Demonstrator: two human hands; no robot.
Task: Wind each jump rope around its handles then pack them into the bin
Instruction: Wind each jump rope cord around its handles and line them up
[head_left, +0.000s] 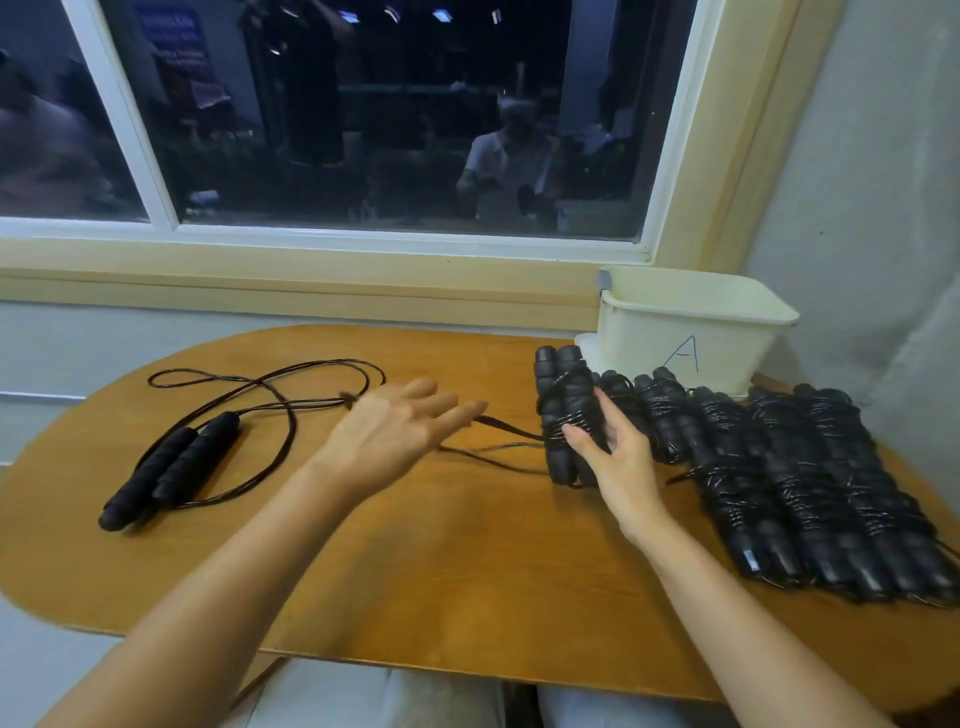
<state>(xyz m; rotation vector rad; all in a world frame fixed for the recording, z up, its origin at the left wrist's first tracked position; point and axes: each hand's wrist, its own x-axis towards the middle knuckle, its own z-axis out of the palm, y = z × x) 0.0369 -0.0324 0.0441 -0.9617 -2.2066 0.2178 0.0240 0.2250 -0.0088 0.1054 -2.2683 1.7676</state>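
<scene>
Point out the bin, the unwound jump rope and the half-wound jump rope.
bin (634, 343): head view, front wall.
unwound jump rope (197, 452): head view, one foam handle.
half-wound jump rope (563, 384): head view, top of its handles.

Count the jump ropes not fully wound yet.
2: a loose rope lies on the table, left side; a part-wound rope is held by the right hand. The wound pile may hide others.
</scene>
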